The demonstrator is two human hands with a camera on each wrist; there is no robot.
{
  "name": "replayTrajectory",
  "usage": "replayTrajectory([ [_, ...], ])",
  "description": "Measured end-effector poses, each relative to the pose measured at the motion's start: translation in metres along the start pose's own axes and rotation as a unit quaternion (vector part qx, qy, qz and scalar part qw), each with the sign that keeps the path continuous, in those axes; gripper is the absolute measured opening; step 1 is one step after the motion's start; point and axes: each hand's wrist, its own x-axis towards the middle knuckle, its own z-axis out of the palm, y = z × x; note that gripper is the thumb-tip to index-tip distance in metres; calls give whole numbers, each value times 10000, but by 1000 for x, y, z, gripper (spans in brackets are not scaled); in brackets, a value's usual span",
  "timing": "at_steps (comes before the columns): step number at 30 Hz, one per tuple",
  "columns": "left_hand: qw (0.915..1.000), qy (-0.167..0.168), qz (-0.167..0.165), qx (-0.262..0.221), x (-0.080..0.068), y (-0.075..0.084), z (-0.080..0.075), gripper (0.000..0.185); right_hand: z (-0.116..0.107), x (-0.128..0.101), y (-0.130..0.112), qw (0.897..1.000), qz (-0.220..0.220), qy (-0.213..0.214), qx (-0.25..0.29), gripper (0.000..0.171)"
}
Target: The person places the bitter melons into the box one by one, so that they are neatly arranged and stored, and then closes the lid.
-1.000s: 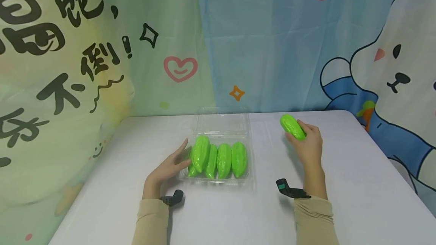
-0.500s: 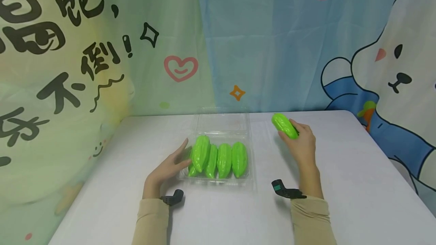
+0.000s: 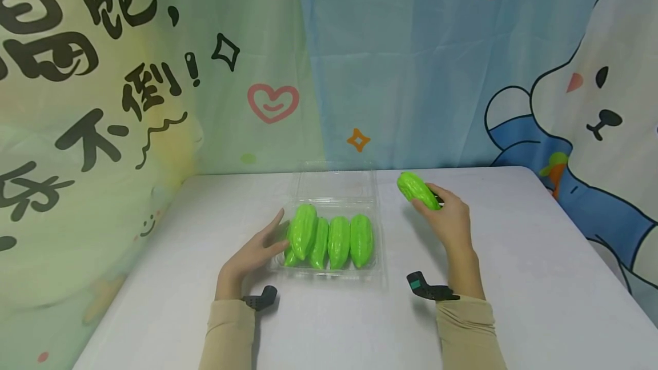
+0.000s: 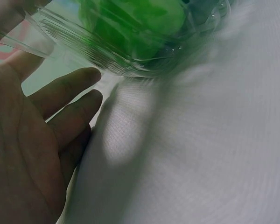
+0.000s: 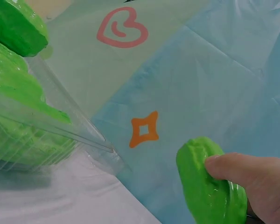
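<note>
My right hand (image 3: 447, 218) holds a shiny green bitter melon (image 3: 417, 190) above the table, right of a clear plastic box (image 3: 379, 244). In the right wrist view, the thumb (image 5: 242, 167) presses on the ridged side of this bitter melon. At the box's left side, my left hand (image 3: 255, 251) touches the rim with its fingers fairly straight. Several more bitter melons (image 3: 338, 243) lie in the box, one of them (image 3: 304, 232) resting on top of others. In the left wrist view, the fingers (image 4: 67, 88) extend beside the ribbed wall of the box.
The clear lid (image 3: 336, 186) stands raised behind the box. A white cloth covers the table (image 3: 534, 256), and a printed curtain (image 3: 390, 73) hangs along its back edge. Each wrist wears a black camera mount (image 3: 432, 289).
My right hand has carried the bitter melon a little to the left, towards the box. The left hand and the bitter melons in the box have stayed put.
</note>
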Motion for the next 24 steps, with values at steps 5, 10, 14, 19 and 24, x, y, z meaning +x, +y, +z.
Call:
replayTrajectory([
  [5, 10000, 14, -2, 27, 1, -1, 0, 79, 2, 0, -1, 9998, -69, -165, 38, 62],
  [10, 10000, 7, -18, 12, 1, 0, 0, 80, 5, 0, -5, 9990, -192, -402, 47, 62],
  [14, 10000, 5, -62, 11, 0, 1, 0, 79, 8, 0, -10, 9979, -317, -569, -9, 61],
  [19, 10000, 24, -28, 25, 0, 1, 0, 79, 11, -2, -20, 9964, -461, -711, -49, 61],
  [24, 10000, 24, -10, 46, 0, 0, 0, 79, 14, -5, -27, 9948, -537, -858, -93, 60],
])
